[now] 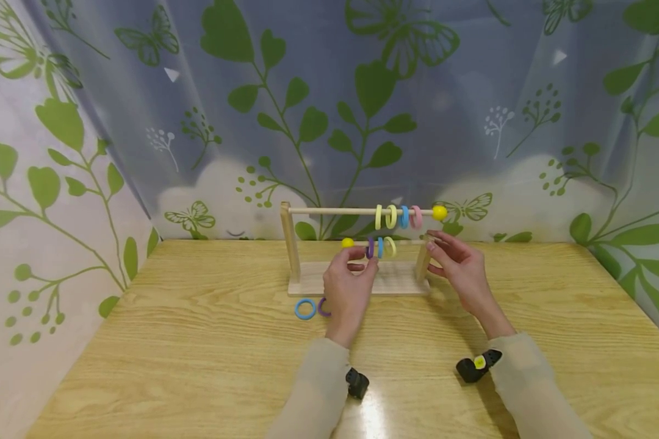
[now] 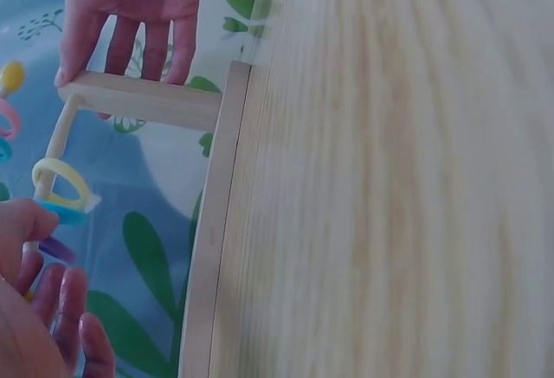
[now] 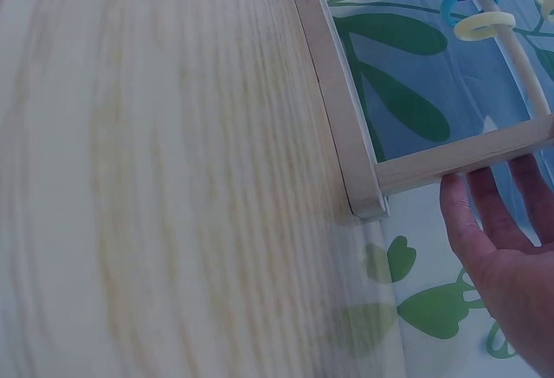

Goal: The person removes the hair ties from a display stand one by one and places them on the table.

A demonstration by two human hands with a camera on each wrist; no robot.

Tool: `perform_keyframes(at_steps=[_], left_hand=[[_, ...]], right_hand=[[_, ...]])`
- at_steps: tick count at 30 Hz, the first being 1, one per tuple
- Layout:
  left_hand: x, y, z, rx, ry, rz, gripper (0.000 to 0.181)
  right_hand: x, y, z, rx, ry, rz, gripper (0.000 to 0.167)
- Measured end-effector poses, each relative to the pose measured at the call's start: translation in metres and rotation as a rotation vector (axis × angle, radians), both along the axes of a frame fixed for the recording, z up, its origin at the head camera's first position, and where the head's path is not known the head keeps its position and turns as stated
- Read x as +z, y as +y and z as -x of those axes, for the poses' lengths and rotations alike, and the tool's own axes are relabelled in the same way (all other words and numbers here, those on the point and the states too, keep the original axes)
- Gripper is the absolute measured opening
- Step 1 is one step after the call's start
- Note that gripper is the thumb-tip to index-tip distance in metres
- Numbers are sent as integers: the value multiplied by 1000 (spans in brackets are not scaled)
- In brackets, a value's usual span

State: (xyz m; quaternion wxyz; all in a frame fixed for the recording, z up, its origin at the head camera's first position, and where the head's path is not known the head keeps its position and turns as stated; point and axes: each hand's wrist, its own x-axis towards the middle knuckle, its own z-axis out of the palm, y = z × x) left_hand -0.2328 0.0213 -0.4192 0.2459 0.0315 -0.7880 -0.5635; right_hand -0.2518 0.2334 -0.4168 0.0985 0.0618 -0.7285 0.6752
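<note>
A wooden stand [image 1: 357, 286] with two rods stands on the table. My left hand [image 1: 349, 289] pinches a purple ring [image 1: 370, 247] on the lower rod, close to that rod's yellow end ball [image 1: 348, 242]. Right of it on the same rod hang a blue ring [image 1: 381, 247] and a pale yellow ring [image 3: 485, 26]. My right hand [image 1: 461, 268] holds the top of the short right post [image 2: 147, 101], thumb on one side and fingers against the outer face. A blue ring [image 1: 296, 309] and another purple ring [image 1: 321, 306], partly hidden by my left hand, lie on the table.
Two pale yellow rings, a blue ring and a pink ring [image 1: 417, 217] hang on the upper rod [image 1: 335, 211], which ends in a yellow ball [image 1: 439, 212]. A tall post [image 1: 291, 244] carries it at the left. Behind the table [image 1: 198, 341] hangs a leaf-patterned curtain [image 1: 318, 73].
</note>
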Motion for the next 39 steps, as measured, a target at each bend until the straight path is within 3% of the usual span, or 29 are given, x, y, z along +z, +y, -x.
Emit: perform_keyframes(at_steps=[15,39], left_hand=[[1,2,1,39,31,0,13],[4,-5,-2,34,67,-26,11]], right_hand=[[1,-1,0,4,-1,-5,49],[1,0,-1,8,1,3,48]])
